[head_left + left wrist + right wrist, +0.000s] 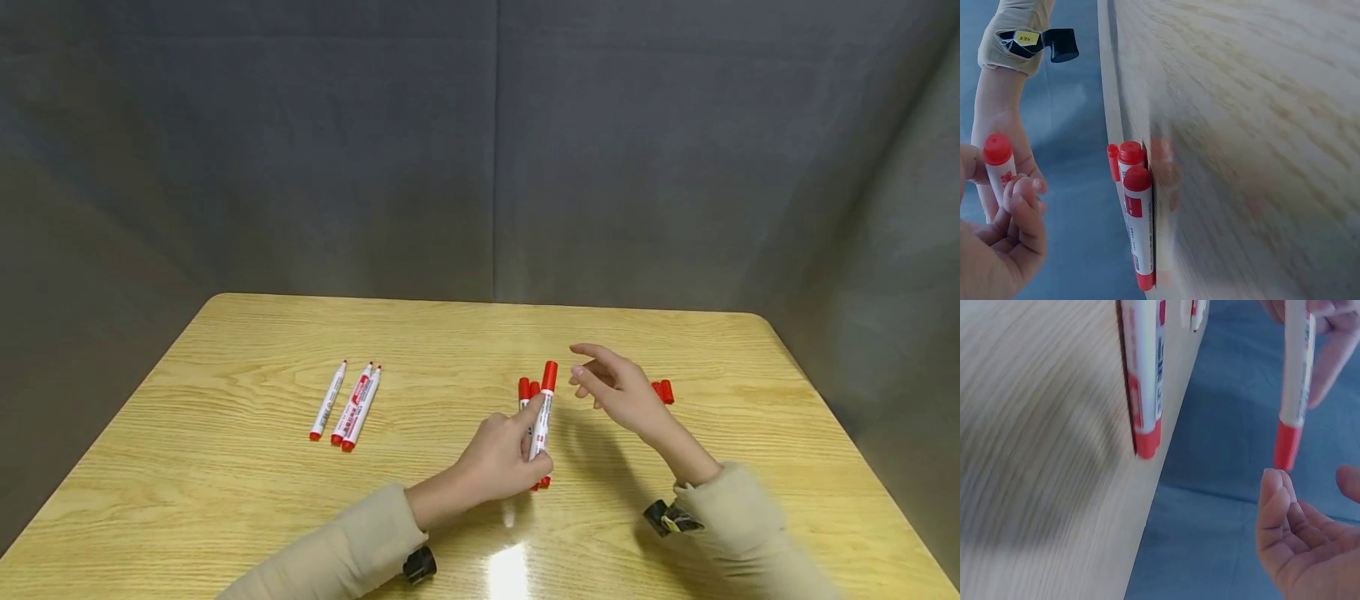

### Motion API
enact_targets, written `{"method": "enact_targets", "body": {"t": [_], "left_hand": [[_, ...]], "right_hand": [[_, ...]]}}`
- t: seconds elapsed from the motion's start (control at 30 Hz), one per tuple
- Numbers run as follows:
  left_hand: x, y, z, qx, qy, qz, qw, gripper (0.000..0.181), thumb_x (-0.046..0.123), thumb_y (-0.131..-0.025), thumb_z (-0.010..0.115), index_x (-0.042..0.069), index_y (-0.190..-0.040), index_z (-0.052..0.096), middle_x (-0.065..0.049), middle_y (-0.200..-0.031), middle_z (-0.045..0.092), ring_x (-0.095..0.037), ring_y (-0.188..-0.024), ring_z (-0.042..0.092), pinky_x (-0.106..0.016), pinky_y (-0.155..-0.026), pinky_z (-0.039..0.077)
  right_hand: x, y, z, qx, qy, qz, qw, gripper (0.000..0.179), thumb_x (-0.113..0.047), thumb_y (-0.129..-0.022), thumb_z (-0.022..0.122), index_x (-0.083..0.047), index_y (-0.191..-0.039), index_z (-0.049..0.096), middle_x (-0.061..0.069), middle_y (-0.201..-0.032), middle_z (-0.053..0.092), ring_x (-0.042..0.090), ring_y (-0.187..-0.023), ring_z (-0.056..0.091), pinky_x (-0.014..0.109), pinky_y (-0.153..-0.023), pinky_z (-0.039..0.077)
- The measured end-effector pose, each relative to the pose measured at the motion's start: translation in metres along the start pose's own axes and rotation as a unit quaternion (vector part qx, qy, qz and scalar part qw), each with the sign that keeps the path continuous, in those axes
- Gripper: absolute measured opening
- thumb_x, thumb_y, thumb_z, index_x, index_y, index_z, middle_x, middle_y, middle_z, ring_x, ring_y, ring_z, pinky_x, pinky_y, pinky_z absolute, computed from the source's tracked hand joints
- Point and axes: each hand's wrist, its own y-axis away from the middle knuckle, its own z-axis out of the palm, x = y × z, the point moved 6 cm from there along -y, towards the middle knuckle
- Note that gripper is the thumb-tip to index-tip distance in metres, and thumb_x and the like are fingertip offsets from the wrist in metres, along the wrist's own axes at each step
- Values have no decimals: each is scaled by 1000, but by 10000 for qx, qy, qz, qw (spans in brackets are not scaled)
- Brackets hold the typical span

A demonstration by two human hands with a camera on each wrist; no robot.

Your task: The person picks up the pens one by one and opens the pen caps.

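Note:
My left hand [495, 460] pinches a white whiteboard marker [543, 418] with a red cap, tilted above the table, cap end pointing away from me. To the right of that cap is my right hand [621, 395], its fingers loosely bent and nothing between them. In the right wrist view, the fingertips of the right hand [1300, 544] are just by the end of the red cap [1287, 445]; whether they touch cannot be told. Beneath the left hand lie capped red markers [524, 390] side by side, partly hidden by it.
At the left lie three uncapped markers [356, 406] with red tips pointing away. Two loose red caps [667, 392] lie behind the right wrist. The wooden table [247, 350] ends at a dark grey curtain [360, 167].

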Motion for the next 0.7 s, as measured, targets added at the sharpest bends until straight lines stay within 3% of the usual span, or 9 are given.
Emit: {"method": "enact_targets", "body": {"t": [0.23,0.33,0.47,0.63,0.7], "left_hand": [[4,0,-2,89,99,197,9997,70,5,-72,57,-4,-138,36,11,-46,39,6,-35,30,-11,-34,25],[8,1,-3,160,68,427,9989,70,5,-72,56,-4,-138,35,11,-46,38,6,-37,28,-11,-35,25],[14,2,-5,549,-67,839,9949,70,7,-73,58,-4,-139,35,11,-46,38,7,-37,28,-10,-35,26],[21,3,-10,1257,-640,1125,9836,68,15,-77,66,-2,-137,39,8,-46,42,6,-37,28,-10,-35,26],[24,3,-11,1380,-621,1270,9803,67,11,-76,66,-5,-136,40,7,-46,42,6,-37,27,-9,-35,25]], "right_hand": [[-4,-3,18,-5,-353,126,9993,41,-20,-95,52,-2,-131,47,13,-88,63,26,-71,59,28,-55,47],[-5,-5,22,219,-500,129,9984,38,-20,-93,56,-4,-127,51,9,-79,62,24,-64,55,27,-52,44],[-11,-4,20,800,-801,-1,9936,33,-15,-90,60,-4,-120,56,5,-69,57,17,-57,48,26,-51,41],[-23,0,17,1343,-1285,-273,9822,32,-9,-88,61,-2,-118,58,-1,-67,57,11,-56,46,25,-53,40],[-28,2,15,1512,-1402,-369,9778,30,-6,-87,61,1,-116,59,-3,-65,58,10,-55,46,24,-52,39]]}}
